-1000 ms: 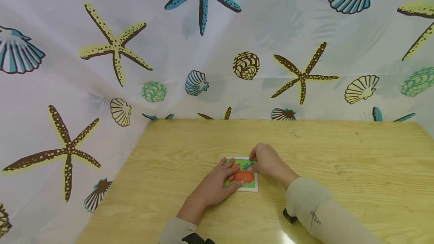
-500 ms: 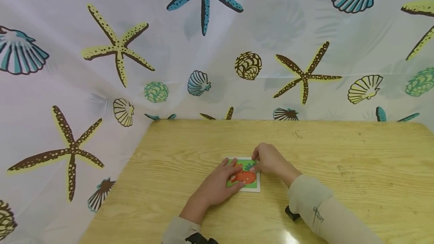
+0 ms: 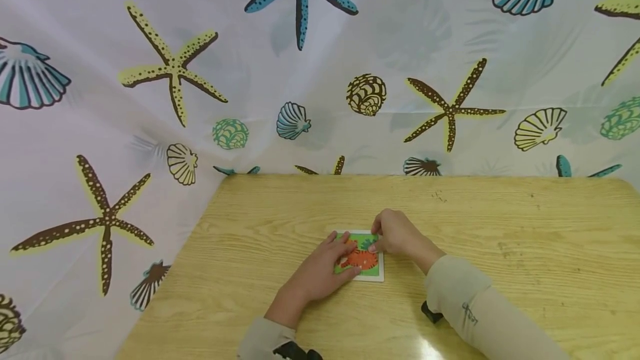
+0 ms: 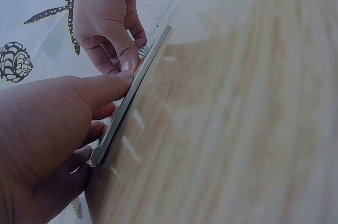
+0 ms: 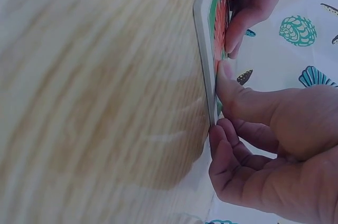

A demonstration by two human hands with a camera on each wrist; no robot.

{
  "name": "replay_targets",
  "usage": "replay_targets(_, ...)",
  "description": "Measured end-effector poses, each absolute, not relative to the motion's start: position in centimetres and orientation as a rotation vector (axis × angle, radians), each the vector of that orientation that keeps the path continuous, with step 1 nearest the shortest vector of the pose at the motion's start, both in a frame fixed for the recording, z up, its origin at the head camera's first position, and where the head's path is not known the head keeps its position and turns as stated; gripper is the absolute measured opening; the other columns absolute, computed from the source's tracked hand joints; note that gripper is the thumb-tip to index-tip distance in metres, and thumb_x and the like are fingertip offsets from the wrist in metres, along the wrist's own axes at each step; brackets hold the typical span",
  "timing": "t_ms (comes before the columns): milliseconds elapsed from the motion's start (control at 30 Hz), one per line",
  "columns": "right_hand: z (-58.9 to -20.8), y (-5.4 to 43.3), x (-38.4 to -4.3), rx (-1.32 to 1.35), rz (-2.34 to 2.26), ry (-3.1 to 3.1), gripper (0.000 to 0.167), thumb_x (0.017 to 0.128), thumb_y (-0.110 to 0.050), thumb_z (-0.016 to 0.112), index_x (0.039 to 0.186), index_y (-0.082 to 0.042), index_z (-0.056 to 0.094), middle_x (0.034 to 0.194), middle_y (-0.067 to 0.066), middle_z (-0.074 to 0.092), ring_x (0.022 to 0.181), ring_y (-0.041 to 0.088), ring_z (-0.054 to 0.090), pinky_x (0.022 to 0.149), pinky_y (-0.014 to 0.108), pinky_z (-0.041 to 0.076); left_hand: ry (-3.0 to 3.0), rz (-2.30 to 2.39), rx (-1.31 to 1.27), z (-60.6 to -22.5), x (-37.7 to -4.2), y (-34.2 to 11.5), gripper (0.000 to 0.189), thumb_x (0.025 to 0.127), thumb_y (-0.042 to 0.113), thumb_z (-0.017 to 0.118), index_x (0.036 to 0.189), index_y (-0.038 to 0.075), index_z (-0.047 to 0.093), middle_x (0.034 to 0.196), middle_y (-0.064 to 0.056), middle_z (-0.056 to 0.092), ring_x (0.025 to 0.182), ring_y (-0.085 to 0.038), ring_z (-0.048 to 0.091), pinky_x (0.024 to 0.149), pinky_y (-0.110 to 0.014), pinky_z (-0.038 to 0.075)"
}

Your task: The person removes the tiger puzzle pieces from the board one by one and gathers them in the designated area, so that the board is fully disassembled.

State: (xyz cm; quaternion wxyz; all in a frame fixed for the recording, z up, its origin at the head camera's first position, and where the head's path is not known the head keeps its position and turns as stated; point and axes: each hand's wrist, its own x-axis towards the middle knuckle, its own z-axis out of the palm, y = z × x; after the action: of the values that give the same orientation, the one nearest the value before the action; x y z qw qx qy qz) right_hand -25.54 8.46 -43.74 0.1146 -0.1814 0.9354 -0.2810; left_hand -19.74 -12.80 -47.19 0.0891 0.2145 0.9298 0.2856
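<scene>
A small square picture board [image 3: 371, 278] lies on the table, with a white border, a green ground and a red-orange figure; a blue-green patch shows near its upper right. My left hand [image 3: 320, 271] rests over its left part, fingers spread and thumb along the lower side. At the upper right corner, my right hand [image 3: 397, 233] pinches the board, its thumb on the picture and its other fingers curled at the edge. In the right wrist view the right thumb [image 5: 248, 100] presses the face close to the left hand's fingers. The left hand covers part of the picture.
The board sits on a wood-grain table [image 3: 270, 210]. Behind and to the left hangs a white cloth [image 3: 320, 82] printed with starfish and shells. Black straps [image 3: 292, 351] show at both sleeve cuffs.
Both hands keep their places on the board, and the board stays where it lies. Only the head view shifts slightly.
</scene>
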Motion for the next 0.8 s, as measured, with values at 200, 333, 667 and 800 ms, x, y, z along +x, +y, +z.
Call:
replay_targets(200, -43.64, 8.17, -25.51, -0.527, -0.777, 2.754, 0.026, 0.082, -0.016, 0.09, 0.096, -0.001, 0.073, 0.088, 0.004, 0.066, 0.083, 0.02, 0.058, 0.081, 0.038, 0.055, 2.754, 0.873, 0.635, -47.22, -19.6, -12.92, 0.06, 0.103, 0.041, 0.065, 0.151, 0.007, 0.055, 0.166, -0.011, 0.037, 0.158, -0.038, 0.02, 0.122, -0.06, 0.029)
replay_targets(333, -43.42, 8.04, -25.49, -0.523, -0.741, 2.78, 0.027, 0.082, -0.016, 0.09, 0.097, 0.0, 0.073, 0.089, 0.006, 0.068, 0.086, 0.021, 0.061, 0.084, 0.04, 0.056, 2.762, 0.867, 0.646, -47.23, -19.7, -12.85, 0.059, 0.104, 0.041, 0.065, 0.151, 0.007, 0.055, 0.166, -0.011, 0.036, 0.158, -0.039, 0.019, 0.123, -0.06, 0.028)
replay_targets(667, -43.05, 8.01, -25.2, -0.494, -0.756, 2.766, 0.029, 0.084, -0.013, 0.089, 0.101, 0.003, 0.073, 0.098, 0.01, 0.071, 0.094, 0.026, 0.066, 0.089, 0.042, 0.057, 2.797, 0.808, 0.672, -47.36, -19.8, -12.66, 0.058, 0.104, 0.041, 0.065, 0.151, 0.008, 0.056, 0.165, -0.011, 0.038, 0.157, -0.04, 0.023, 0.122, -0.058, 0.03)
replay_targets(800, -43.25, 7.81, -25.21, -0.486, -0.794, 2.745, 0.028, 0.085, -0.012, 0.088, 0.103, 0.003, 0.074, 0.101, 0.011, 0.072, 0.096, 0.026, 0.066, 0.09, 0.042, 0.057, 2.799, 0.824, 0.67, -47.29, -19.78, -12.82, 0.057, 0.103, 0.04, 0.066, 0.149, 0.007, 0.058, 0.164, -0.013, 0.04, 0.156, -0.041, 0.024, 0.122, -0.059, 0.03)
